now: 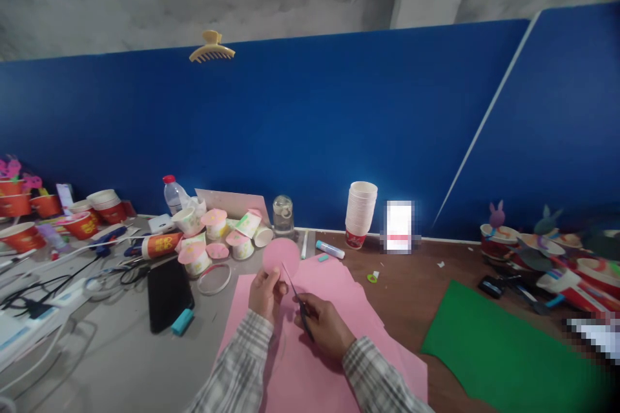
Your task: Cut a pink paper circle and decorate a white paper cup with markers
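Between its thumb and fingers, my left hand (265, 292) holds up a round pink paper disc (279, 254). My right hand (325, 324) grips the dark handles of a pair of scissors (304, 313). The blades point up and left and lie at the disc's lower part; whether they are parted cannot be made out. Under both hands spread large pink paper sheets (334, 284) with cut, uneven edges. A faint curved line shows on the sheet near my left sleeve.
Left of the sheets lie a black phone (169, 293), a teal block (183, 322) and a tape ring (214, 278). Behind are decorated paper cups (241, 245), a glass jar (283, 216), a glue stick (330, 250) and stacked white cups (361, 213). Green paper (504, 355) lies right.
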{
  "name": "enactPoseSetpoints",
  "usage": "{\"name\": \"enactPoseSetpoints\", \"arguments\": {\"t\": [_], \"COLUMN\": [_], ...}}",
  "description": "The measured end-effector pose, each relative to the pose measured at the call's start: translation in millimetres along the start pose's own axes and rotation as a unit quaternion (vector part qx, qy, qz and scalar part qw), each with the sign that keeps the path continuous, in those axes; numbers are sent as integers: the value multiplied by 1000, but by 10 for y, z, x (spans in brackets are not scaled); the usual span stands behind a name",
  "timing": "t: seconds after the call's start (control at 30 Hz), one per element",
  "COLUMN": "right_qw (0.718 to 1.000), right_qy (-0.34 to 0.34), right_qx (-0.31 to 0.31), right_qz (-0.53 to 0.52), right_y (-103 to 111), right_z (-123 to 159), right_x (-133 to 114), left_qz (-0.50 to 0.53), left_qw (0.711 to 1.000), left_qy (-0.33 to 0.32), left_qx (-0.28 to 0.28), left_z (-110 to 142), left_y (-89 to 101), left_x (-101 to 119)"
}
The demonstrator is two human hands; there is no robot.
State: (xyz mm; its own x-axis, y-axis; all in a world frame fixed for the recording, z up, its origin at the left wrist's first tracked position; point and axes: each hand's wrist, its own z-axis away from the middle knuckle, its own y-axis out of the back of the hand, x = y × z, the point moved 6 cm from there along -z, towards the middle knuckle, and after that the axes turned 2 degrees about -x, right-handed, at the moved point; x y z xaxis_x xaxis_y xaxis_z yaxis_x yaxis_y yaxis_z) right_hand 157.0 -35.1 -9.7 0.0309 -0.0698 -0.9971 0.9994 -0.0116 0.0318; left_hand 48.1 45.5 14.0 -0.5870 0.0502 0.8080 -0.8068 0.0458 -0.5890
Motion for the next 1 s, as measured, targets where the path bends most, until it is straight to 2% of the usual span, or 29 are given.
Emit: {"name": "enactPoseSetpoints", "arguments": {"t": [0.37, 1.0], "right_qw": [1000, 999], "right_qy": [7, -38], "right_qx": [-2, 18], "right_qz": [-2, -25], "right_y": [3, 17], "right_z": [-28, -12], "right_x": [38, 62], "left_qz": [5, -13], "left_qw": [1000, 1000], "left_qy": [13, 11], "left_qx": [5, -1], "left_z": [-11, -4], "left_y": [17, 8], "left_x": [16, -28]}}
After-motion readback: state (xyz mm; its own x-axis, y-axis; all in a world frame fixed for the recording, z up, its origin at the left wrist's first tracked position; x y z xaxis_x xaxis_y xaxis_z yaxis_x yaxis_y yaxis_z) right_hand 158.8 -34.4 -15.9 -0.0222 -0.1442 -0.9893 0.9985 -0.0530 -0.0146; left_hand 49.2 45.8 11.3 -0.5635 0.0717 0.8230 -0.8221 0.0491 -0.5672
